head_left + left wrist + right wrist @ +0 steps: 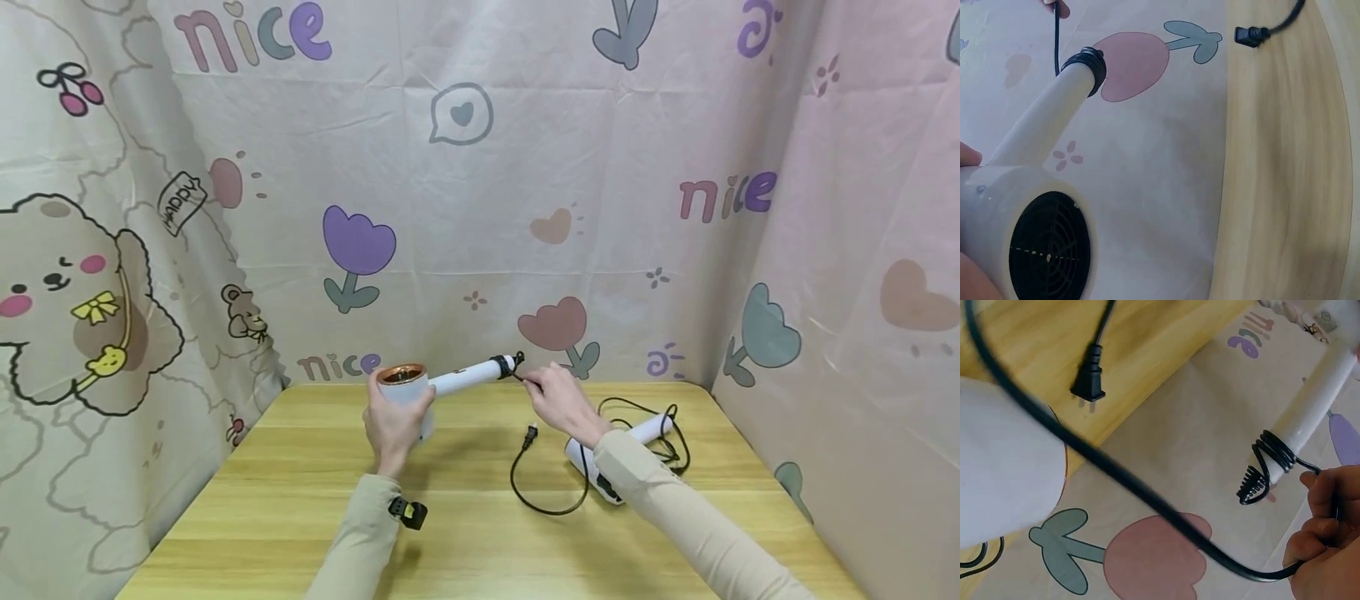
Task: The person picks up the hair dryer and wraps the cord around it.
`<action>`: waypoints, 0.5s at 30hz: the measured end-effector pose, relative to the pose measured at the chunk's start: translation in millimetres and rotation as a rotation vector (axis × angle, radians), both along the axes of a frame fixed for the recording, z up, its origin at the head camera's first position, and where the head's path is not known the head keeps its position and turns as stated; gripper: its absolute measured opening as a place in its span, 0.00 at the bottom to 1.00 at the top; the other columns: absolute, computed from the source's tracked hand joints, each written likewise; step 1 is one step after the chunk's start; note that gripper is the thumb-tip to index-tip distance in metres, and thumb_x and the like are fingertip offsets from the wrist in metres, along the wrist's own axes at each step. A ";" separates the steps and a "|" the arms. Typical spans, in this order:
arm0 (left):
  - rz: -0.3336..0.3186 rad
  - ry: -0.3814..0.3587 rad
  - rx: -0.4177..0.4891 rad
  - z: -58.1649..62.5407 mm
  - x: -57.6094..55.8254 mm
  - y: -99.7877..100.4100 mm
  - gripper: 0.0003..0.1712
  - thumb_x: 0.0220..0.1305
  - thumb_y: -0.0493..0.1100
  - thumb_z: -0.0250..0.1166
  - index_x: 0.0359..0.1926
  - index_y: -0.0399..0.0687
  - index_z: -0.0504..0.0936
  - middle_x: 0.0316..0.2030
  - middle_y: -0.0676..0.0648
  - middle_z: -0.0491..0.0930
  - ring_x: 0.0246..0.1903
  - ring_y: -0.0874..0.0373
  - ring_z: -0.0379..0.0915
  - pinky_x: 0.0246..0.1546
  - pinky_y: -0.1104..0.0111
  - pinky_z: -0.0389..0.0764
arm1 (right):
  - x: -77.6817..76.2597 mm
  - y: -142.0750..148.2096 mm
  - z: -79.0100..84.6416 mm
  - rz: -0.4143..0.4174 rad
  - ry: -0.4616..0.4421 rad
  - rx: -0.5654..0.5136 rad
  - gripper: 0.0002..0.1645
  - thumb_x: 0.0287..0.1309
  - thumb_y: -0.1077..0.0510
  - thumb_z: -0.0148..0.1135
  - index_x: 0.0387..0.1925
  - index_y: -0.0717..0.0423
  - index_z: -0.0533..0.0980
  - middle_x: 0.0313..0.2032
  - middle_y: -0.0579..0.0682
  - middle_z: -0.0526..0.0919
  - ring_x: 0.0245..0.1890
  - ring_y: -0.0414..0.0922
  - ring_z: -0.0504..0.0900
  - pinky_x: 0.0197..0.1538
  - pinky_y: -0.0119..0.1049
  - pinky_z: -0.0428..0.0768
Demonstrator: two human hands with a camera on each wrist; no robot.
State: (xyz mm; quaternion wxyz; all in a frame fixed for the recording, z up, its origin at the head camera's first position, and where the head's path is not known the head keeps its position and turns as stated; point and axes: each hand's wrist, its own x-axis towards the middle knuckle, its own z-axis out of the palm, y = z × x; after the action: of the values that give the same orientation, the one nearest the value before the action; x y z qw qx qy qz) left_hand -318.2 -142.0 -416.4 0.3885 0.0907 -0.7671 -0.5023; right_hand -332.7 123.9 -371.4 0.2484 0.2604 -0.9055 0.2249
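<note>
My left hand (393, 425) grips a white hair dryer (471, 378) by its barrel above the table, the copper-coloured rim facing up. In the left wrist view its black rear grille (1049, 250) shows. The handle points right, with black cord (1274, 450) wound in several turns round its end. Beyond that end my right hand (561, 398) holds the cord between curled fingers, and a length runs taut from the coils to it. More cord trails from the right hand in the right wrist view. A two-pin plug (531, 435) hangs or lies below that hand; I cannot tell which.
A second white hair dryer (651, 430) lies on the wooden table (480, 550) under the right forearm, its black cord looped loosely about it. A printed curtain (480, 208) closes in the table's back and both sides.
</note>
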 end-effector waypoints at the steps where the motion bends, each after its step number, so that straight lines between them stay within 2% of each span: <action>1: 0.001 0.006 0.007 -0.5 -0.4 -1.0 0.50 0.39 0.56 0.80 0.64 0.52 0.68 0.38 0.39 0.83 0.30 0.45 0.79 0.26 0.62 0.78 | 0.6 -1.2 -1.7 0.005 0.009 0.006 0.12 0.65 0.63 0.56 0.35 0.56 0.86 0.30 0.48 0.86 0.28 0.42 0.72 0.38 0.37 0.74; 5: 0.008 0.017 0.037 -2.6 -2.0 -6.2 0.50 0.38 0.54 0.81 0.64 0.53 0.68 0.40 0.39 0.83 0.32 0.45 0.79 0.28 0.63 0.77 | 4.2 -5.3 -10.1 0.020 0.047 0.056 0.11 0.64 0.64 0.57 0.39 0.58 0.86 0.32 0.50 0.87 0.32 0.45 0.79 0.42 0.40 0.80; 8: -0.007 0.002 0.083 -2.7 -1.8 -9.7 0.50 0.38 0.54 0.81 0.64 0.54 0.69 0.41 0.40 0.83 0.34 0.46 0.78 0.29 0.63 0.76 | 8.3 -6.3 -16.9 0.015 0.045 0.103 0.12 0.65 0.63 0.58 0.44 0.57 0.85 0.35 0.50 0.88 0.36 0.46 0.83 0.39 0.41 0.83; 15: -0.070 -0.039 0.256 -5.3 -2.0 -23.2 0.50 0.41 0.52 0.81 0.65 0.51 0.67 0.49 0.39 0.79 0.42 0.47 0.75 0.38 0.63 0.78 | 13.0 -3.6 -27.4 0.024 0.052 0.164 0.12 0.65 0.60 0.59 0.44 0.52 0.85 0.34 0.46 0.88 0.36 0.42 0.82 0.38 0.39 0.83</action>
State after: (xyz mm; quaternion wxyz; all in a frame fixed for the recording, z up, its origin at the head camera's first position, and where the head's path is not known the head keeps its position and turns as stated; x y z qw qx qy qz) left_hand -320.2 -165.2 -421.8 0.3409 0.1226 -0.7071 -0.6073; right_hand -319.8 120.3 -398.8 0.2471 0.2967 -0.9108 0.1459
